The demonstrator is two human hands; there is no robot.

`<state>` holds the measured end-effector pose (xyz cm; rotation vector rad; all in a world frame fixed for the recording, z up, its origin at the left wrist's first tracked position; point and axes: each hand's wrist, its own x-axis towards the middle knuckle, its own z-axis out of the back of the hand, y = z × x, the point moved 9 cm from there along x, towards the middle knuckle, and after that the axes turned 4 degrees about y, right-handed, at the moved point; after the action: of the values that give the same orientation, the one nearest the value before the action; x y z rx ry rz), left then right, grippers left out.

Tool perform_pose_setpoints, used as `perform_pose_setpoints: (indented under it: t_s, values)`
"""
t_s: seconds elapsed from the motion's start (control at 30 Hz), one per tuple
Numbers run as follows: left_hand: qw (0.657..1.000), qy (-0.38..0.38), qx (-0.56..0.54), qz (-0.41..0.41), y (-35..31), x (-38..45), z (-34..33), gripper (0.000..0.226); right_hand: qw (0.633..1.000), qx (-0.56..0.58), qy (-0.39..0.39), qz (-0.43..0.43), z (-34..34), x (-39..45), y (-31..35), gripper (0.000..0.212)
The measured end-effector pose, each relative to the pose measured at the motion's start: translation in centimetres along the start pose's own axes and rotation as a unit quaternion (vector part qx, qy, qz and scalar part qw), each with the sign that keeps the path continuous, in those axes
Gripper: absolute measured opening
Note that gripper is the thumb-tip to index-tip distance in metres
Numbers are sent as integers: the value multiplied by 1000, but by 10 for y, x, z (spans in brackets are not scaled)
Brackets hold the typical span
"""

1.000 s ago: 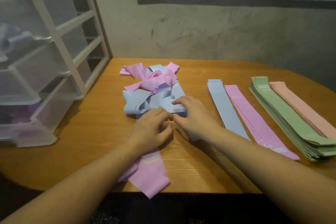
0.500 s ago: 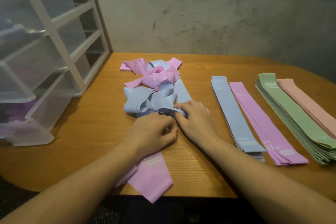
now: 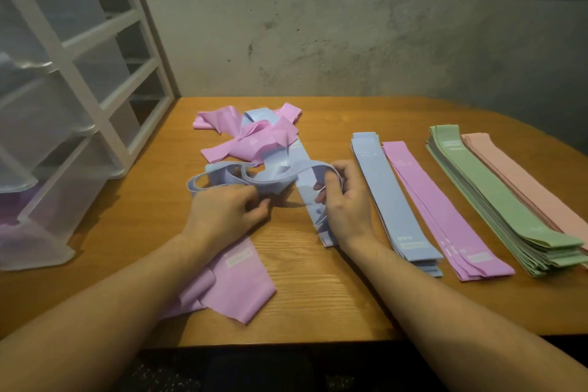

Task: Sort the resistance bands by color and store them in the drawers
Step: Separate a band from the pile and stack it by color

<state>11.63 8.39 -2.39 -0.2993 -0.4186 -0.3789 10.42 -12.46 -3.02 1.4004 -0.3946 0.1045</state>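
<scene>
A tangle of pink and light-blue resistance bands (image 3: pixel 254 143) lies mid-table. My left hand (image 3: pixel 226 213) pinches a looped blue band (image 3: pixel 222 180) at the pile's near edge. My right hand (image 3: pixel 343 200) grips a flat blue band (image 3: pixel 310 197) pulled up from the pile. A loose pink band (image 3: pixel 235 283) lies under my left forearm near the front edge. To the right lie sorted stacks: blue (image 3: pixel 391 197), pink (image 3: pixel 439 210), green (image 3: pixel 496 200) and peach (image 3: pixel 528 184).
A white-framed unit of clear plastic drawers (image 3: pixel 63 124) stands at the table's left; its lower drawers are pulled out and the lowest holds something purple. A grey wall backs the wooden table (image 3: pixel 318 289). The table's front edge is close to my arms.
My hands have moved apart: the right one shifted right and turned, lifting a blue band out of the pile, while the left one holds the looped blue band, which has spread open.
</scene>
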Motion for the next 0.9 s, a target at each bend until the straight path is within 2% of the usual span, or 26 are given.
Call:
perform_pose_setpoints:
  t_s: [0.13,0.23,0.33,0.47,0.67,0.8,0.9]
  values:
    - [993,12,-70,95,16,8,4,34,1000,11,10,-5,-1,1,-4,24]
    - [981,34,-152,118,9,11,5,33,1000,16,19,9,-1,1,-2,31]
    - [978,43,-174,104,-1,16,7,38,999,39,13,13,0,1,-2,30]
    - [971,23,-207,116,2,23,14,7,998,59,14,18,1,0,-2,27]
    - [949,-11,-289,126,2,38,34,14,998,21,36,44,-3,0,4,16]
    - [898,-12,-408,166,-4,38,34,24,995,-46,77,32,-15,-2,1,18]
    - [829,-43,-497,252,-1,35,32,19,987,-108,97,63,-24,-7,8,24]
